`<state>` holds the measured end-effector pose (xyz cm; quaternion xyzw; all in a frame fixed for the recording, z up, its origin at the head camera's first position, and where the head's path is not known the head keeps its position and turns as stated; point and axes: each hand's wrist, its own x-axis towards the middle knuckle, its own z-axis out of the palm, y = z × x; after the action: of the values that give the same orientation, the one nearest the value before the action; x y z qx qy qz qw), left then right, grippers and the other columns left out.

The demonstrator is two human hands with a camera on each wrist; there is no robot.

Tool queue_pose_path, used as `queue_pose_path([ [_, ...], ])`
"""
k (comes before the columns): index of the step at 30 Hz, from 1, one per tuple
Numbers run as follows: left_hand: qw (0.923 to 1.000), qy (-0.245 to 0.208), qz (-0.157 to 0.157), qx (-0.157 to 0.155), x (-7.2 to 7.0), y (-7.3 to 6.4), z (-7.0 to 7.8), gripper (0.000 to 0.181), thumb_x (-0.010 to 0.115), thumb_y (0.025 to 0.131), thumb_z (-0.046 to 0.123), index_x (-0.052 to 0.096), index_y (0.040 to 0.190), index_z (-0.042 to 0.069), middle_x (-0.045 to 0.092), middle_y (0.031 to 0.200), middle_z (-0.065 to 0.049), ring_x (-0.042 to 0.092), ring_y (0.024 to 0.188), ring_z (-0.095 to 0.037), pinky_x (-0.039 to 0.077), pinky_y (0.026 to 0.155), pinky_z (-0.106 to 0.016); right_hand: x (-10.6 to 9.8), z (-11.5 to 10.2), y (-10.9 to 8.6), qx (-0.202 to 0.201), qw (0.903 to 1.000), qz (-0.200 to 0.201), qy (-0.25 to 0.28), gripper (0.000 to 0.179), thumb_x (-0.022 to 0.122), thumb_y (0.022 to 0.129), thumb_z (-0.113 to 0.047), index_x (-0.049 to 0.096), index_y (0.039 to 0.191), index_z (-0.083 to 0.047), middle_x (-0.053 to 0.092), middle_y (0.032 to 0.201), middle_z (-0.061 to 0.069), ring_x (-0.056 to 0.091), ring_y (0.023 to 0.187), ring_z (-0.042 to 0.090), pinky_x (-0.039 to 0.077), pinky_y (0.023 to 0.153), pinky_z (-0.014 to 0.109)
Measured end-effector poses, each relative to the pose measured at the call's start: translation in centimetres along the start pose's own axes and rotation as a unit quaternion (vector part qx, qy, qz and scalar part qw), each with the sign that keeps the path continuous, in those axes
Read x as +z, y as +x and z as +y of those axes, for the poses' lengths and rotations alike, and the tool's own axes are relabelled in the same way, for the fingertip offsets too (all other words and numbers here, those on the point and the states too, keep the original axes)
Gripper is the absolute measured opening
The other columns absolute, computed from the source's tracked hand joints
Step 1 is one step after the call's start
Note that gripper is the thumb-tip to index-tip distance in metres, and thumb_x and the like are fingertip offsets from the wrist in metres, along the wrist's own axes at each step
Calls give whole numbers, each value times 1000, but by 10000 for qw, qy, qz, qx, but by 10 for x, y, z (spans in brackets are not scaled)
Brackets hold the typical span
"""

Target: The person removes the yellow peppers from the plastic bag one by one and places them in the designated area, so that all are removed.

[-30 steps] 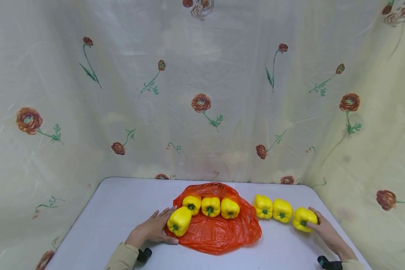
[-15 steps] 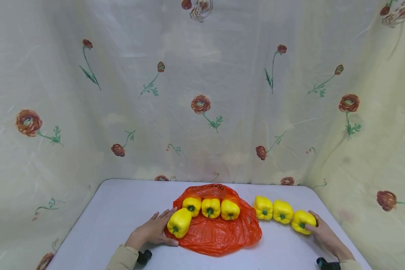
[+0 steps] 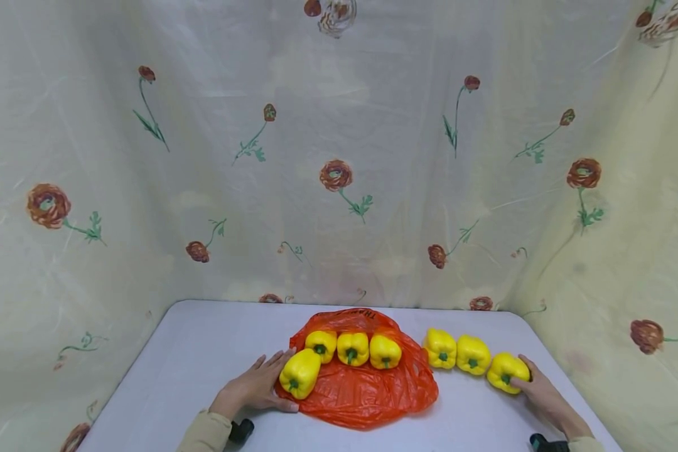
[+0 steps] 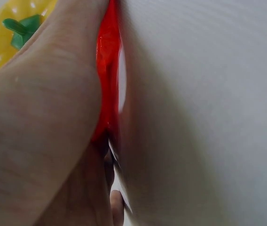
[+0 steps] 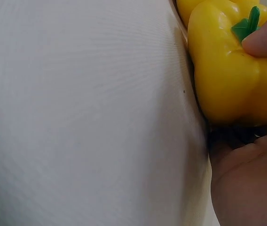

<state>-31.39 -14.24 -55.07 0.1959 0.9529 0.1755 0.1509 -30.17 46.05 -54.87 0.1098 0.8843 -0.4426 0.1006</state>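
Note:
At the table's right, my right hand (image 3: pixel 544 390) grips a glossy yellow bell pepper (image 3: pixel 504 369), thumb beside its green stem and the other fingers behind it. That bell pepper (image 5: pixel 232 75) lies close to the table in the right wrist view. My left hand (image 3: pixel 254 385) rests at the left edge of a crumpled red plastic bag (image 3: pixel 367 398), fingers and thumb spread. Beside this hand, another yellow bell pepper (image 3: pixel 301 373) sits on the bag, its stem facing me. In the left wrist view, my palm covers part of the red bag (image 4: pixel 107 61).
Three yellow bell peppers stand in a row on the back of the bag, the middle pepper (image 3: pixel 353 346) among them. Two others, such as the right one (image 3: pixel 473 353), line up between the bag and my right hand. A flowered curtain (image 3: pixel 395 251) hangs behind the white table (image 3: pixel 215 333).
My right hand has shifted slightly left with its bell pepper, closer to the neighbouring one. The left hand and the bag have stayed in place.

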Motion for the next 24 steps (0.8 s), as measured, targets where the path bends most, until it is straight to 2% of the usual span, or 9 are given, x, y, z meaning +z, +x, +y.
queue_pose_path([
  [7, 10000, -27, -57, -46, 0, 2, -2, 118, 66, 67, 77, 16, 156, 17, 23, 161, -5, 20, 149, -28, 11, 121, -55, -2, -2, 0, 42, 9988, -312, 382, 98, 53, 93, -29, -23, 144, 8, -15, 149, 40, -5, 138, 55, -1, 115, 67],
  [11, 10000, -45, -74, 0, -1, 1, -2, 118, 66, 67, 76, 16, 156, 16, 23, 161, -6, 20, 149, -29, 11, 121, -56, -2, -2, -1, 80, 9976, -419, 545, 104, 54, 94, -37, -27, 143, 7, -19, 149, 40, -8, 138, 56, -1, 114, 68],
  [16, 10000, -78, -41, 14, -1, 1, -1, 119, 68, 67, 75, 17, 156, 15, 24, 160, -7, 20, 148, -29, 11, 121, -57, 0, -4, -2, 136, 9975, -361, 591, 114, 56, 92, -50, -30, 142, 6, -20, 150, 37, -13, 140, 55, -2, 113, 69],
  [24, 10000, -24, 12, 44, -1, 0, 0, 118, 68, 67, 75, 18, 155, 14, 25, 160, -7, 21, 148, -30, 11, 121, -57, 1, -5, -1, 212, 9975, -136, 665, 119, 58, 91, -52, -33, 140, 5, -27, 148, 34, -21, 139, 51, -5, 114, 67],
])
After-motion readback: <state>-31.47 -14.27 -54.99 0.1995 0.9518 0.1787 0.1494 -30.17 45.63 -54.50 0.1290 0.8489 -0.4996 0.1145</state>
